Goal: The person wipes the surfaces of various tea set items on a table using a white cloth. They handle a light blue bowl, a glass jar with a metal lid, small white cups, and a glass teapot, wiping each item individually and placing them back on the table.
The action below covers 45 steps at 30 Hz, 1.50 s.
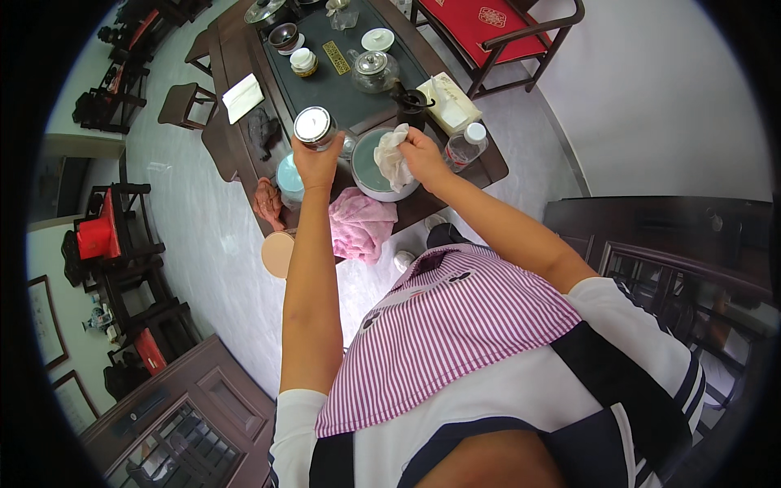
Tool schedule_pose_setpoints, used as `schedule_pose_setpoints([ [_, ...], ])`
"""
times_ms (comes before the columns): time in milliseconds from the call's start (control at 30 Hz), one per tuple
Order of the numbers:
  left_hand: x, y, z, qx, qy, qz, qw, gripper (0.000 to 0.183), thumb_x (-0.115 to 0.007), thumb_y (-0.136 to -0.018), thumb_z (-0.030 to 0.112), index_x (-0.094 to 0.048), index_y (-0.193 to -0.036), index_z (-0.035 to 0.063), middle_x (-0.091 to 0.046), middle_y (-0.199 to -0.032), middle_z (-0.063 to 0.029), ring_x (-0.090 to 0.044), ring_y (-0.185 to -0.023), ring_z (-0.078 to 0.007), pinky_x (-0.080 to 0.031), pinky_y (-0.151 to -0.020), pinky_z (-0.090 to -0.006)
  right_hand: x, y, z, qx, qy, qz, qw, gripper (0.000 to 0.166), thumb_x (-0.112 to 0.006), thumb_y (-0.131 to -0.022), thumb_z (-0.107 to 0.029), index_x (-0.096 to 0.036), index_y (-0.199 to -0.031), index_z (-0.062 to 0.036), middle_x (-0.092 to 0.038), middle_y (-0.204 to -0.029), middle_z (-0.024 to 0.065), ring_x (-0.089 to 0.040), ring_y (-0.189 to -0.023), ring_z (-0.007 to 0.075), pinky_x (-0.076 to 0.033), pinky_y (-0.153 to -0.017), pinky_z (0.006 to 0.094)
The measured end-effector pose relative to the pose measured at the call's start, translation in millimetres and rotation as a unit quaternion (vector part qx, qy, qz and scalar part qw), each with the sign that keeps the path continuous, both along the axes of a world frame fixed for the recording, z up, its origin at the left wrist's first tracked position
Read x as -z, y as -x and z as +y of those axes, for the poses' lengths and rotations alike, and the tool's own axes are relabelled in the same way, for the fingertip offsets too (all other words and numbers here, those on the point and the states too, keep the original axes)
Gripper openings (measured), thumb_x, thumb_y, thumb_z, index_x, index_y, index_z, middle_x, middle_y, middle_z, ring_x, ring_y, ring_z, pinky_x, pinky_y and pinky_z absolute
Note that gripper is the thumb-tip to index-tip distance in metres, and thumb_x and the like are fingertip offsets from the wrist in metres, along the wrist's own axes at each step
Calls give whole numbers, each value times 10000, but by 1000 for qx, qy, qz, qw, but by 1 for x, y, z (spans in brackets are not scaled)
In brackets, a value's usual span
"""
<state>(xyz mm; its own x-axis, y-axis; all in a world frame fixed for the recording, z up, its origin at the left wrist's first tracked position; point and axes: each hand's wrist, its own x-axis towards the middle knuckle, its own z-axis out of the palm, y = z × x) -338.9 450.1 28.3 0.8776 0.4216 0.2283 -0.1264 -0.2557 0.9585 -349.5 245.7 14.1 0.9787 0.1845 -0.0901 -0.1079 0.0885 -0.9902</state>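
Note:
My left hand (317,161) grips a glass jar with a silver lid (313,125), held up over the near part of a dark wooden tea table (488,177). Pinched in my right hand (424,160) is a crumpled white tissue or cloth (391,160), hanging above a round pale basin with a green inside (368,160). A fluffy pink towel (361,226) drapes over the table edge below the basin. Close to my left wrist stands a container with a light blue top (290,175), partly covered by the hand. A reddish-brown figurine (266,203) sits beside it.
A clear plastic bottle with a white cap (467,146) and a tissue pack (449,104) stand right of the basin. Farther off are a glass teapot (373,70), a white lidded bowl (377,40) and a dark figurine (261,131). A red-cushioned chair (488,27) stands beyond the table.

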Motion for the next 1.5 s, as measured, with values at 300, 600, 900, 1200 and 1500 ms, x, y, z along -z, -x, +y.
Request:
schedule_pose_setpoints([
  [300, -25, -1, 0, 18, 58, -61, 996, 609, -827, -625, 83, -478, -1116, -10, -606, -1025, -81, -590, -904, -139, -477, -798, -263, -82, 8, -9, 50, 317, -278, 905, 192, -588, -782, -138, -617, -942, -36, -614, -918, 142, -593, -873, 292, -464, -774, 372],
  [600, -86, 20, -11, -18, 35, -82, 996, 595, -814, -635, 50, -461, -1107, -29, -593, -1042, -110, -595, -923, -152, -469, -831, -276, -46, -163, -120, -161, 570, -151, 792, 359, -652, -734, -367, -671, -834, -22, -661, -803, 154, -643, -761, 258, -497, -692, 360],
  [900, -119, 60, -12, -68, 6, -71, 995, 572, -800, -649, 50, -476, -1114, -22, -586, -1036, -98, -584, -913, -148, -467, -829, -278, -5, -184, -112, -135, 508, -79, 847, 271, -576, -697, -244, -644, -802, -4, -633, -752, 149, -616, -717, 295, -480, -646, 405],
  [1200, -124, 67, -24, -86, -29, -37, 995, 512, -785, -649, 18, -508, -1078, -22, -609, -1010, -101, -600, -898, -149, -489, -797, -274, -61, -177, -132, -158, 141, 91, 973, 103, -554, -718, -152, -574, -699, -53, -527, -640, 25, -496, -546, 136, -397, -504, 288],
  [1500, -125, 63, -24, -60, -8, -66, 996, 530, -815, -615, 84, -509, -1031, -37, -624, -964, -92, -600, -865, -135, -480, -784, -270, -130, -180, -129, -151, 2, 29, 988, 160, -557, -748, -184, -618, -786, -41, -594, -724, 34, -557, -631, 136, -453, -593, 272],
])
